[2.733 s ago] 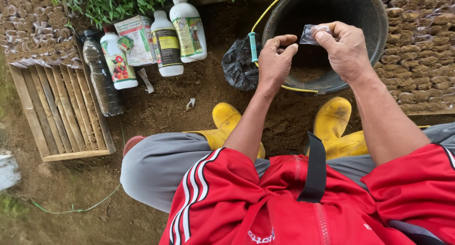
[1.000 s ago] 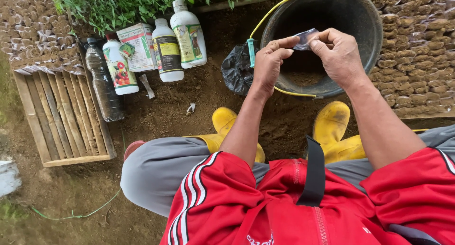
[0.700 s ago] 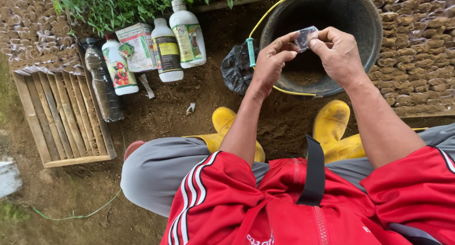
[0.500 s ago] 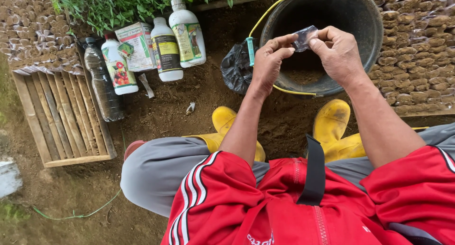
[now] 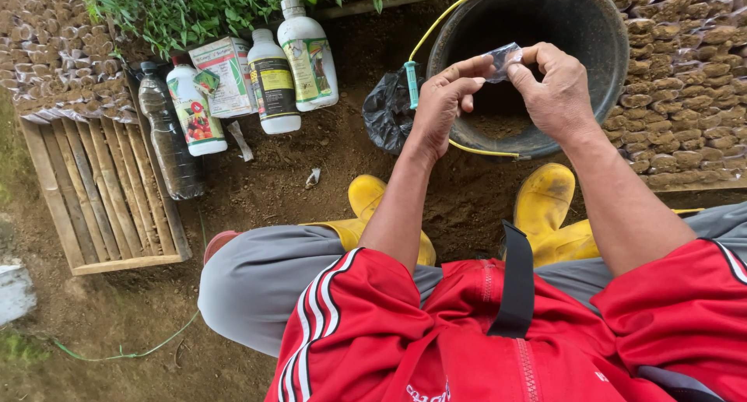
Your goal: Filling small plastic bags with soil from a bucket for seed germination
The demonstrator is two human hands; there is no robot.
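Both hands — left hand (image 5: pixel 440 106), right hand (image 5: pixel 554 91) — pinch a small clear packet (image 5: pixel 503 58) over the bucket (image 5: pixel 599 52), whose rim lies just beyond; bottles (image 5: pixel 272 79) stand well left.

A red sports jacket (image 5: pixel 498 347) with white stripes down the sleeve and a red zip is worn, crossed by a black strap (image 5: pixel 515 281). Grey trousers (image 5: pixel 264 281) and yellow rubber boots (image 5: pixel 545 207) are seen. Forearms are left bare.
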